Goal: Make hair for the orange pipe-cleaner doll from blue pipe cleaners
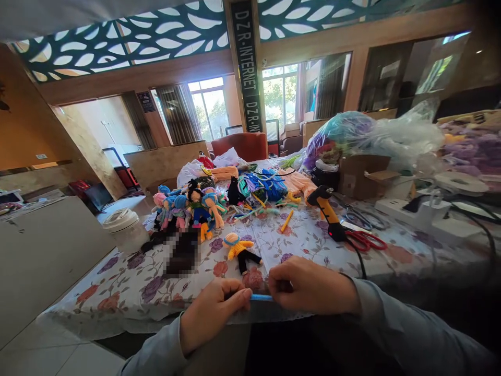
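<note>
My left hand [213, 310] and my right hand [309, 284] meet at the near edge of the table, both pinching a thin light-blue pipe cleaner [261, 297] that spans between their fingertips. Just beyond them a small doll [240, 249] with a yellow top, black legs and a blue band on its head lies on the flowered tablecloth [129, 282]. Farther back stands a cluster of finished dolls [191, 206] in blue, pink and orange.
An orange-and-black glue gun [327, 211] with its cable and red-handled scissors [366, 240] lie to the right. Loose pipe cleaners [262, 190] pile up mid-table. A white jar [123, 227] sits left, a cardboard box [362, 175] and stuffed plastic bags [376, 133] right.
</note>
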Demonstrator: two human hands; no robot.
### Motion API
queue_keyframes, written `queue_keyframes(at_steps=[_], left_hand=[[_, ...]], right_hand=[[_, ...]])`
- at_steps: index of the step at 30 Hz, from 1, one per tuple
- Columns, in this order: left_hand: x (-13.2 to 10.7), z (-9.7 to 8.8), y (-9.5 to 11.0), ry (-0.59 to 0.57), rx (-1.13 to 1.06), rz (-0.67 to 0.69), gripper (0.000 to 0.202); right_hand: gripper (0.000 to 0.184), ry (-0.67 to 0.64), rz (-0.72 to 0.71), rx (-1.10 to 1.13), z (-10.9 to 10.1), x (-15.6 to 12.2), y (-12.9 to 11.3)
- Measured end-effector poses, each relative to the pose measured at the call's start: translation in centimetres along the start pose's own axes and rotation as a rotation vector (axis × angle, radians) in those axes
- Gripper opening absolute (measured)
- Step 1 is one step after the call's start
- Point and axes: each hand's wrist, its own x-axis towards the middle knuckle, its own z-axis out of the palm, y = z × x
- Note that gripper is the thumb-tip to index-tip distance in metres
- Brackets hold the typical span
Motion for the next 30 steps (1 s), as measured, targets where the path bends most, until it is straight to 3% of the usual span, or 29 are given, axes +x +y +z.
queue_keyframes(at_steps=[4,8,14,22,30], left_hand=[[-0.4,0.7,0.6,0.110,0.094,0.090,0.030],[-0.8,1.4,1.2,0.136,0.161,0.121,0.015],[-0.7,1.7,1.3,0.148,0.151,0.016,0.013],[-0.5,1.5,1.4,0.062,0.012,-0.096,0.017],[-0.5,1.7,1.4,0.073,-0.108,-0.136,0.017]], right_hand=[[0.016,-0.042,-0.036,0.011,0.0,-0.1,-0.1],[0.013,-0.028,-0.070,-0.040,0.3,0.0,-0.3],[0.010,0.014,-0.061,-0.133,1.0,0.0,-0.6],[0.011,0.026,-0.064,-0.191,1.3,-0.1,-0.8],[0.008,0.084,-0.087,-0.299,1.3,-0.1,-1.7]])
